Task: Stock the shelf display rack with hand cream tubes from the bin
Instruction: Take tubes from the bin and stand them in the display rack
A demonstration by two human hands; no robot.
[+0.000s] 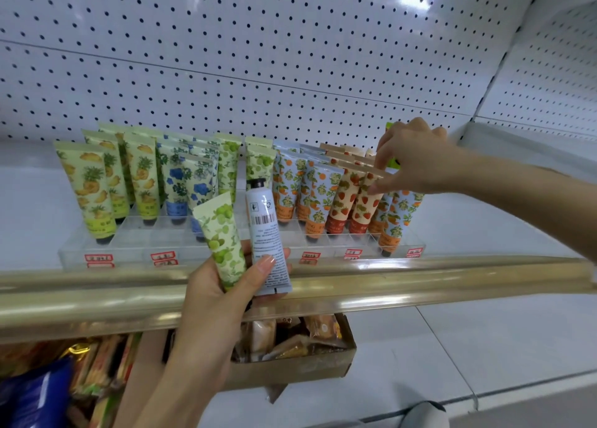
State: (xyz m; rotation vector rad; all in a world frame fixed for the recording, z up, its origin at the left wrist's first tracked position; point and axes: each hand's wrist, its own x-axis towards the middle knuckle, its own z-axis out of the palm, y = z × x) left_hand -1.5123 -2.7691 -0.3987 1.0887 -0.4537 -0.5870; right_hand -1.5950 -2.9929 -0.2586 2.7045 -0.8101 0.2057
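Strawberry tube being seated at the rack's right end

The upright strawberry-printed cream tube (366, 198) is being pinched by the right hand (416, 156); two spare tubes are being clamped by the left hand (219, 285) at seven o'clock.

Two hands (206, 301), two held tubes (223, 243), one clear rack (135, 250), one cardboard box (290, 366)

Clear display rack (135, 245) on shelf, tubes standing cap-down in rows: pineapple tubes (93, 185), blue-flower tubes (181, 182), orange-print tubes (310, 188), strawberry tubes (352, 198). Green-print tube (223, 240) and white barcode tube (268, 243) held in front, cap-up.
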